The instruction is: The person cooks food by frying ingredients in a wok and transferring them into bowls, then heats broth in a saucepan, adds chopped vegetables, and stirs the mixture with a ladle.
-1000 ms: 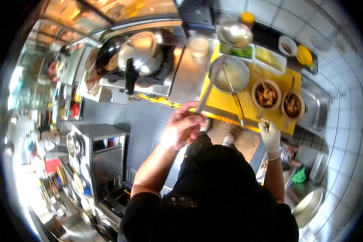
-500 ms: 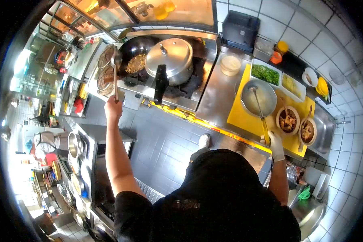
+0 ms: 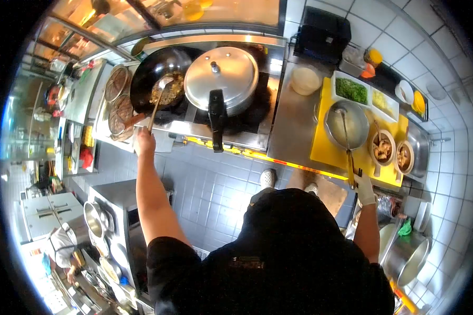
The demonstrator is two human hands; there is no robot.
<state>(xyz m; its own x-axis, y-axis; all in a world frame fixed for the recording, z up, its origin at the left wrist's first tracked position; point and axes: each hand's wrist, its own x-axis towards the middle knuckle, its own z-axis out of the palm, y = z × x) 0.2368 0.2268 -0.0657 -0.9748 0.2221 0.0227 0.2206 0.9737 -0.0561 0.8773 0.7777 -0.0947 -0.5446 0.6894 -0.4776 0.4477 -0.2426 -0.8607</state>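
The right hand (image 3: 363,186) wore a pale glove (image 3: 368,196) ending at the wrist; the left hand (image 3: 144,142) was bare. Behind its grip, a black short-sleeved top (image 3: 210,286) carried a small, unreadable print (image 3: 247,262); the shoes (image 3: 268,178) were pale.

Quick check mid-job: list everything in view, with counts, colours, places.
Stove: 1, silver, centre left.
Wok: 1, black, stove's left side.
Food: 1 heap, brown, in wok.
Metal ladle: 1, silvery, reaching into wok.
Pressure cooker: 1, silver, right of wok.
Round items: 2, brown, left of wok.
Tub: 1, cream, right of stove.
Board: 1, yellow, right counter.
Trays: 2, white, board's far side.
Pan: 1, grey, on board.
Long utensil: 1, yellow-handled, in pan.
Small pots: 2, beige, board's right.
Sink: 1, silver, far right.
Box: 1, black, beyond tub.
Large pot: 1, silver, lower right.
Metal vessels: several, silver, lower left.
Co-worker: 1, light top, lower left.
Left hand: 1, bare, on ladle handle.
Right hand: 1, white-gloved, by utensil's handle.
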